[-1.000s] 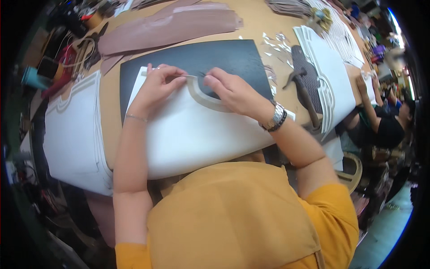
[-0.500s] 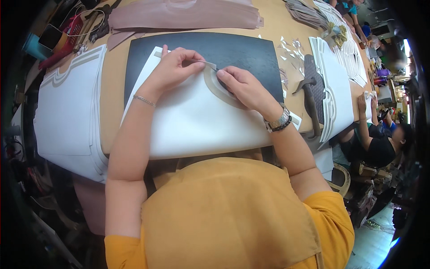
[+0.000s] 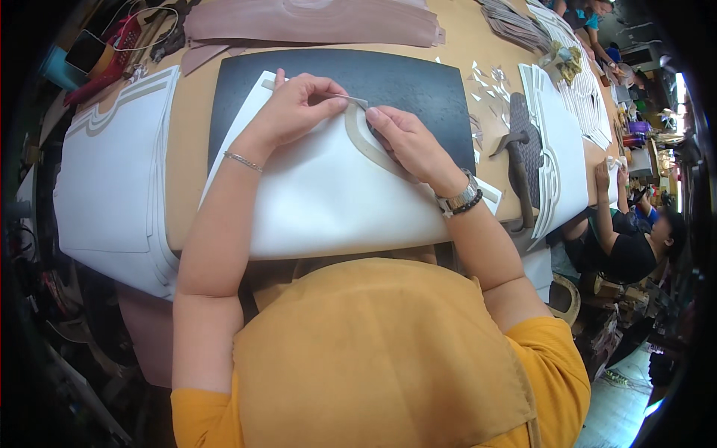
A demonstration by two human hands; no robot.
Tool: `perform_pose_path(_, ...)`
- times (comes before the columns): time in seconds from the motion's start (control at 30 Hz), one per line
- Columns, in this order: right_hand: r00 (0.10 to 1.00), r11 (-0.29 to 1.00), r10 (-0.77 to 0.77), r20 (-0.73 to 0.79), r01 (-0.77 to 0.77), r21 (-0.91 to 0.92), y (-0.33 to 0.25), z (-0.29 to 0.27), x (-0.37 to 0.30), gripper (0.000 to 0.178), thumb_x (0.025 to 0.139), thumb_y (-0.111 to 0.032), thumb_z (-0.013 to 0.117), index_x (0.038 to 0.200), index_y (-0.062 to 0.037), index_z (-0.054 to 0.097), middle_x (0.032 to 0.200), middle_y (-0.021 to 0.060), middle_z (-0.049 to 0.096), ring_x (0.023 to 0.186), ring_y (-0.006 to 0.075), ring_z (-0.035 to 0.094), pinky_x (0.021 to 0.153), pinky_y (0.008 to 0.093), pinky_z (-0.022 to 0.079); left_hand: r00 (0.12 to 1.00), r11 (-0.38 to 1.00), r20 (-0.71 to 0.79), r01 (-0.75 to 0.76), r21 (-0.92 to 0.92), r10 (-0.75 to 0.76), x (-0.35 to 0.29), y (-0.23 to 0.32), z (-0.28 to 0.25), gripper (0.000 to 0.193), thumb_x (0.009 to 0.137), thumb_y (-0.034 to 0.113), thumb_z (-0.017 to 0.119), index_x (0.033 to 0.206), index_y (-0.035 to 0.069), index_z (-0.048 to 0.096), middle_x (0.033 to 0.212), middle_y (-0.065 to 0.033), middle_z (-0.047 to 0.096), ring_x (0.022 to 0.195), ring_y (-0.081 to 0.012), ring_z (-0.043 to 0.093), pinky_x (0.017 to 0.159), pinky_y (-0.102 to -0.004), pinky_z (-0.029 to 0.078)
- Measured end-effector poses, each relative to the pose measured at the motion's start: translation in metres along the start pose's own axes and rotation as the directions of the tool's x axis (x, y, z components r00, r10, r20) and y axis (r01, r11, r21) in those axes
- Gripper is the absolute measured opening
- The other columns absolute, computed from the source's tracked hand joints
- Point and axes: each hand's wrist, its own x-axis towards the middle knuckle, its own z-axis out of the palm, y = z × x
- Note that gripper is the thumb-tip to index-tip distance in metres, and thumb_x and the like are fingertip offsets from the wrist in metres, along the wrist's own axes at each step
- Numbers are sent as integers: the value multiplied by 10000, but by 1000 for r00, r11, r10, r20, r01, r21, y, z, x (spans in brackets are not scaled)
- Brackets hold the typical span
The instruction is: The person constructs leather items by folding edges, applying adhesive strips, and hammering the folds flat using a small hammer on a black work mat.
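A white leather-like panel (image 3: 321, 194) lies over a dark board (image 3: 418, 82), its curved cut-out edged by a grey-beige band (image 3: 362, 138). At the upper end of that curve, my left hand (image 3: 302, 108) pinches the panel's pale edge flap between thumb and fingers, lifting it slightly. Close beside it, my right hand (image 3: 407, 138) is closed around a slim dark tool, mostly hidden by the fingers, with the thumb near the flap's tip. What kind of tool it is I cannot tell.
Stacked white panels (image 3: 112, 164) lie at left, and more (image 3: 560, 142) at right. A hammer (image 3: 515, 168) rests on a dark textured pad, near white scraps (image 3: 489, 86). Brown leather pieces (image 3: 314, 26) lie at the back. Another person (image 3: 635, 231) sits at far right.
Both hands have shifted slightly along the curved edge, up and to the right. The thin dark tip seen between them before is now hidden. The panel has moved a little with them.
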Motion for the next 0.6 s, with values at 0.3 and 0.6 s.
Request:
perform_pose_path(0.3, 998, 998, -46, -35, 47, 39, 4, 3, 4, 422, 1053, -396, 514, 969, -4, 646, 768, -30, 562, 696, 76, 485, 649, 266, 442, 1000, 1000, 3, 5, -19, -5, 1, 0, 3, 251, 903, 350, 690, 996, 124, 748, 888, -8, 681, 1007, -191, 619, 1199, -576, -97)
perform_pose_path(0.6, 931, 886, -246, -269, 104, -452, -4, -26, 3, 452, 947, -420, 660, 1104, 3, 673, 924, 163, 716, 789, 271, 683, 736, 365, 534, 952, 882, -268, -5, 471, 149, -15, 25, -10, 389, 967, 370, 641, 1299, 169, 644, 1310, -61, 631, 1219, -274, 581, 1139, -693, 147)
